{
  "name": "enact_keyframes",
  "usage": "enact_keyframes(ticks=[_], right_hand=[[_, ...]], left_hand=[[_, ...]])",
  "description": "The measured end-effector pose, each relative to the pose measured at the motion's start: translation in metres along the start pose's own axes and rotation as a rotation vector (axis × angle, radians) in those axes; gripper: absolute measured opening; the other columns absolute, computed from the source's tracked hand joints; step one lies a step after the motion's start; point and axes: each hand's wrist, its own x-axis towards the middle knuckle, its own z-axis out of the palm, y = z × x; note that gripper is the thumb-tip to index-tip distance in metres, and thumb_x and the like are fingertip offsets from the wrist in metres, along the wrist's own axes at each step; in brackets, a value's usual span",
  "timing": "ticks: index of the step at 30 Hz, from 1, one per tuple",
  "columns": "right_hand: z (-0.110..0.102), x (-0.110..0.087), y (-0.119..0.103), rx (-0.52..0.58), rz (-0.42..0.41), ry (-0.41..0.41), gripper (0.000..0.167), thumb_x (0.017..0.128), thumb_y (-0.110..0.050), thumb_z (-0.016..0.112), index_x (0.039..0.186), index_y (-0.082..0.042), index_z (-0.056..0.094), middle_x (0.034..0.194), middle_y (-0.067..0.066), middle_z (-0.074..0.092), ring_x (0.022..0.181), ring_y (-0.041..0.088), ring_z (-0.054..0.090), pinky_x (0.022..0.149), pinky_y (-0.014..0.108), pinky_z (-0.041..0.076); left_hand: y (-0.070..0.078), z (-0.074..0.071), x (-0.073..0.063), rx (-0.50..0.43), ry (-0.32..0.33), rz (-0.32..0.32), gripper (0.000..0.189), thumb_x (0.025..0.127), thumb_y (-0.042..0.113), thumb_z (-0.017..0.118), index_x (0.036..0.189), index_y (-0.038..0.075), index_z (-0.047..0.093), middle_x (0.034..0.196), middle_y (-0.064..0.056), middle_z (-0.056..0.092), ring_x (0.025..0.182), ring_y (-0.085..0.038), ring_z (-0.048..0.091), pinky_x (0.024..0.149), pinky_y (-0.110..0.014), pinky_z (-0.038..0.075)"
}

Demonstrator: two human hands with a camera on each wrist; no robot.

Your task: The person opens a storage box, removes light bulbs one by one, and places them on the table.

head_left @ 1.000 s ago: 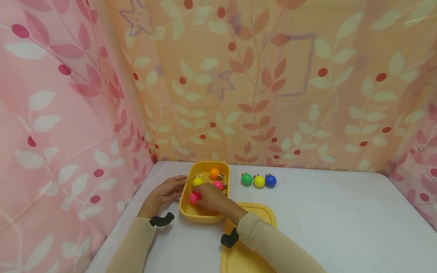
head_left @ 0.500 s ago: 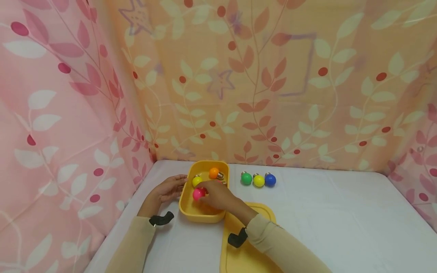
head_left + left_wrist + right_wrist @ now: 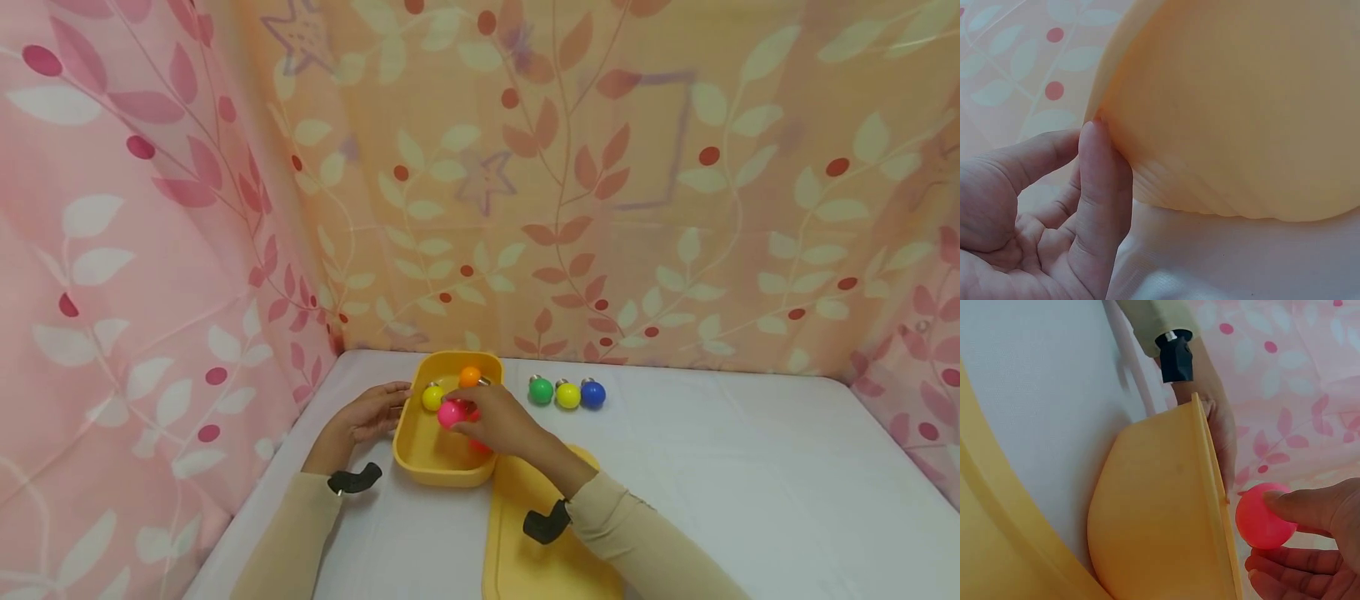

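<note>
My right hand (image 3: 504,422) pinches a pink light bulb (image 3: 451,415) between thumb and fingers, above the yellow plastic box (image 3: 442,477). In the right wrist view the bulb's round pink end (image 3: 1265,515) shows beside the box rim; the hand covers its base. My left hand (image 3: 375,414) lies along the box's left side with fingers extended. Its fingertips (image 3: 1094,134) touch the box wall by the rim in the left wrist view. Inside the box are an orange bulb (image 3: 470,377), a yellow bulb (image 3: 432,398) and a red-pink bulb (image 3: 481,442), partly hidden by my right hand.
A flat yellow lid (image 3: 536,550) lies in front of the box, under my right forearm. Green (image 3: 541,390), yellow (image 3: 567,396) and blue (image 3: 593,394) bulbs stand in a row right of the box. A patterned curtain (image 3: 600,250) borders the white table.
My right hand has lifted the pink bulb from the box's left part and moved it right and farther back. The left hand stays at the box side.
</note>
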Motion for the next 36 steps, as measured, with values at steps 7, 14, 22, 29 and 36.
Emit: enact_keyframes(ticks=[7,14,22,29,36], right_hand=[[-0.014,-0.013,0.008,0.035,0.008,0.024,0.048,0.089,-0.023,0.08,0.134,-0.016,0.066,0.108,-0.005,0.068,0.1,0.018,0.062,0.082,0.024,0.057],[-0.028,-0.027,0.019,0.071,-0.027,0.074,0.048,0.089,-0.02,0.08,0.134,-0.012,0.066,0.106,-0.004,0.07,0.101,0.024,0.064,0.079,0.028,0.057],[-0.041,-0.046,0.033,0.005,-0.05,0.141,0.047,0.087,-0.019,0.082,0.131,-0.012,0.068,0.109,-0.004,0.072,0.098,0.019,0.065,0.075,0.025,0.057],[-0.05,-0.06,0.047,-0.002,-0.064,0.179,0.045,0.088,-0.02,0.081,0.13,-0.012,0.069,0.112,-0.004,0.072,0.097,0.02,0.066,0.074,0.027,0.058],[-0.065,-0.074,0.058,0.007,-0.079,0.236,0.047,0.087,-0.017,0.082,0.131,-0.01,0.068,0.124,0.006,0.071,0.095,0.02,0.068,0.074,0.029,0.06]], left_hand=[[0.0,-0.001,0.0,-0.017,-0.015,0.005,0.037,0.105,0.015,0.056,0.139,0.001,0.048,0.116,-0.01,0.068,0.095,-0.02,0.069,0.083,-0.032,0.061],[-0.001,-0.002,-0.002,-0.023,-0.035,0.005,0.041,0.105,0.015,0.056,0.141,0.0,0.046,0.118,-0.011,0.067,0.092,-0.019,0.069,0.082,-0.03,0.061],[0.001,0.0,-0.003,-0.048,-0.027,-0.003,0.042,0.104,0.015,0.059,0.141,0.001,0.046,0.117,-0.01,0.068,0.092,-0.019,0.07,0.081,-0.029,0.061],[-0.001,0.0,-0.004,-0.019,-0.026,0.005,0.047,0.104,0.016,0.059,0.144,-0.001,0.043,0.119,-0.012,0.067,0.091,-0.018,0.07,0.08,-0.029,0.061],[-0.001,-0.001,-0.003,-0.028,-0.033,0.008,0.047,0.104,0.018,0.059,0.145,0.001,0.043,0.12,-0.012,0.067,0.092,-0.019,0.071,0.082,-0.029,0.06]])
